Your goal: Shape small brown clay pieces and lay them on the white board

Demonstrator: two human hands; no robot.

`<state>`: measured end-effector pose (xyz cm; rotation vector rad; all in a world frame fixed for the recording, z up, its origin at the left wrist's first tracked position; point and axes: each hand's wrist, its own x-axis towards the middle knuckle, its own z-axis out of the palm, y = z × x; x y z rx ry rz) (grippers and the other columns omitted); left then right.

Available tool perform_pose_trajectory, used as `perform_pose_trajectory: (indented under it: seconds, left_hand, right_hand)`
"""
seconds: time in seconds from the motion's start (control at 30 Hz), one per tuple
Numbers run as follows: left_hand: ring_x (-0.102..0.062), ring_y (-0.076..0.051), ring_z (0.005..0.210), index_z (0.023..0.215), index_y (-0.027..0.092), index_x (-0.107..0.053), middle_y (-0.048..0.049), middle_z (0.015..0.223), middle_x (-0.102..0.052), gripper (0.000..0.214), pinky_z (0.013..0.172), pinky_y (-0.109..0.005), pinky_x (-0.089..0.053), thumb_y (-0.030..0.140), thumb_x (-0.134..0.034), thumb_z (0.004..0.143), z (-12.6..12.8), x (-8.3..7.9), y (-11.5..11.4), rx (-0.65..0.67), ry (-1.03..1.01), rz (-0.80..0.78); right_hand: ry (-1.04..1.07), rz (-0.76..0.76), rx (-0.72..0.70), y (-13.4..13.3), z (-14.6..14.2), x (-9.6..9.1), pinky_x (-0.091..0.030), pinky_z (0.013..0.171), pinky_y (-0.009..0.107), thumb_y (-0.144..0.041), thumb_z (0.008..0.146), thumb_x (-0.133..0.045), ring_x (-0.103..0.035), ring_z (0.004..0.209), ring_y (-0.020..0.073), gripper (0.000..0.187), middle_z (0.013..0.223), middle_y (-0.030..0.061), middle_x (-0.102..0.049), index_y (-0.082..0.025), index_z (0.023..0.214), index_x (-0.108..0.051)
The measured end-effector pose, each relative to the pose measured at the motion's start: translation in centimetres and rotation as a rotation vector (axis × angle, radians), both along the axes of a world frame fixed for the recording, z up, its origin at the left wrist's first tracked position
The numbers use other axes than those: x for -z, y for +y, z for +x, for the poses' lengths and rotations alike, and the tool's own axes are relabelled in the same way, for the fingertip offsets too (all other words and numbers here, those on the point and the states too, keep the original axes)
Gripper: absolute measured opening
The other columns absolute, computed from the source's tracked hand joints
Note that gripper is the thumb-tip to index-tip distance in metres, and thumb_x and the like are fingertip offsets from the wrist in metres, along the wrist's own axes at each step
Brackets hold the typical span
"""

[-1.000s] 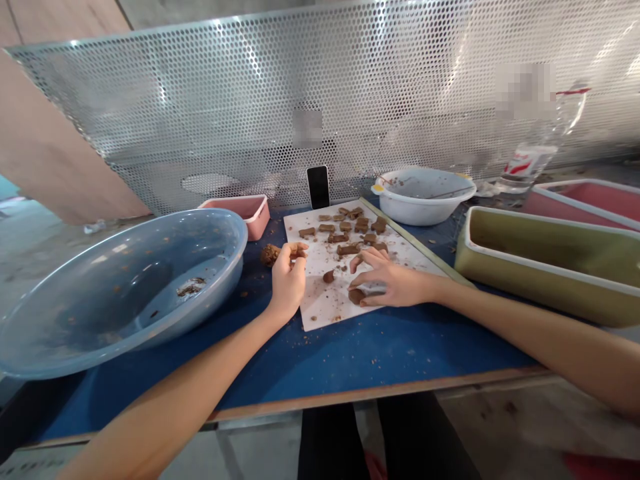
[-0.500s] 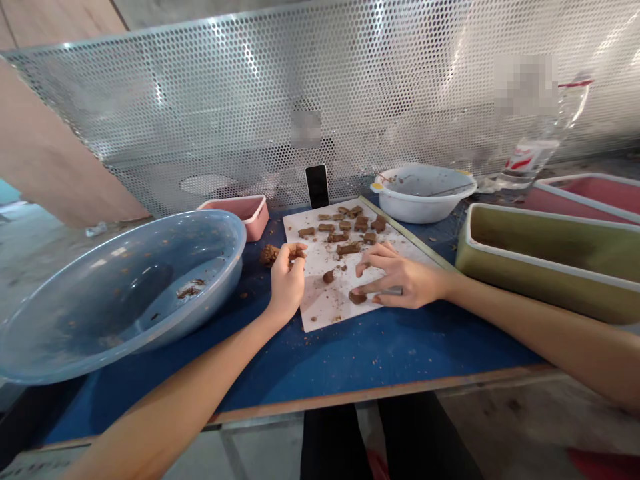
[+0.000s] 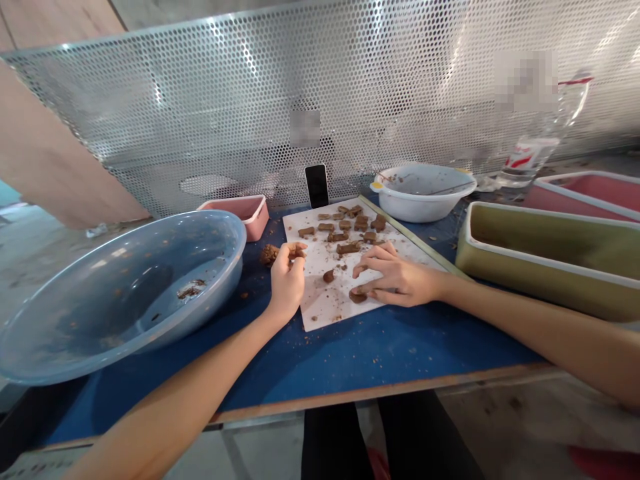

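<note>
On the near part of the board (image 3: 320, 315), the lump (image 3: 357, 298) touched the loosely spread right hand (image 3: 394, 277), while the left hand (image 3: 288, 280) curled by its left edge, contents unclear.

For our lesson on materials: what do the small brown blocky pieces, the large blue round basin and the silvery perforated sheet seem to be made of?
Small brown blocky pieces: probably clay or a similar paste; matte, with soft, uneven edges.
Large blue round basin: likely plastic; smooth, glossy, with soft highlights.
Silvery perforated sheet: apparently metal; shiny, with bright streaks across its regular holes.
</note>
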<state>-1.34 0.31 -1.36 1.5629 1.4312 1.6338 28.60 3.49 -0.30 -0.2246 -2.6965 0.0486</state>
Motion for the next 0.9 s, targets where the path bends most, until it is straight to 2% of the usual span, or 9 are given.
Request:
perform_pose_trajectory:
  seconds: [0.2, 0.43, 0.57, 0.73, 0.9]
  left_hand:
    - [-0.066, -0.022, 0.098, 0.101, 0.022, -0.067, -0.0054, 0.106, -0.071, 0.019, 0.084, -0.034, -0.05, 0.017, -0.054, 0.088, -0.08, 0.1, 0.03, 0.011, -0.003, -0.002]
    - [-0.066, -0.021, 0.099, 0.1, 0.023, -0.068, -0.005, 0.107, -0.072, 0.018, 0.084, -0.034, -0.049, 0.02, -0.055, 0.088, -0.04, 0.29, 0.15, 0.021, -0.025, -0.007]
    - [-0.066, -0.021, 0.097, 0.099, 0.023, -0.068, -0.0047, 0.107, -0.072, 0.019, 0.083, -0.034, -0.049, 0.018, -0.055, 0.087, -0.12, 0.28, 0.16, 0.015, -0.015, 0.001]
    - [-0.066, -0.021, 0.096, 0.099, 0.023, -0.067, -0.0041, 0.105, -0.071, 0.018, 0.085, -0.034, -0.049, 0.017, -0.054, 0.088, -0.15, 0.12, 0.06, 0.016, -0.003, 0.005]
    - [-0.066, -0.021, 0.097, 0.1, 0.022, -0.067, -0.0042, 0.103, -0.071, 0.02, 0.088, -0.035, -0.049, 0.015, -0.054, 0.087, -0.12, -0.03, -0.07, 0.011, 0.003, -0.01]
  right_hand:
    - [0.004, -0.027, -0.002, 0.1, 0.01, 0.2, -0.034, 0.104, 0.05, -0.033, 0.115, -0.053, -0.052, 0.128, 0.0319, 0.033, 0.137, 0.0115, -0.068, -0.03, 0.128, -0.084]
    - [-0.027, -0.15, 0.044, -0.43, -0.36, -0.42, -0.033, 0.109, 0.051, -0.037, 0.116, -0.055, -0.046, 0.135, 0.033, 0.034, 0.147, 0.012, -0.064, -0.028, 0.12, -0.087]
    - [-0.027, -0.085, 0.056, -0.65, -0.37, -0.4, -0.031, 0.106, 0.052, -0.038, 0.117, -0.051, -0.05, 0.133, 0.0327, 0.037, 0.143, 0.0124, -0.066, -0.028, 0.118, -0.086]
    - [0.001, -0.027, 0.021, -0.61, -0.31, -0.02, -0.03, 0.106, 0.052, -0.034, 0.117, -0.049, -0.055, 0.127, 0.0306, 0.037, 0.141, 0.0136, -0.066, -0.027, 0.139, -0.078]
    - [-0.046, -0.059, -0.034, -0.6, -0.34, -0.1, -0.032, 0.103, 0.05, -0.04, 0.113, -0.058, -0.054, 0.129, 0.0325, 0.032, 0.145, 0.0118, -0.065, -0.031, 0.132, -0.082]
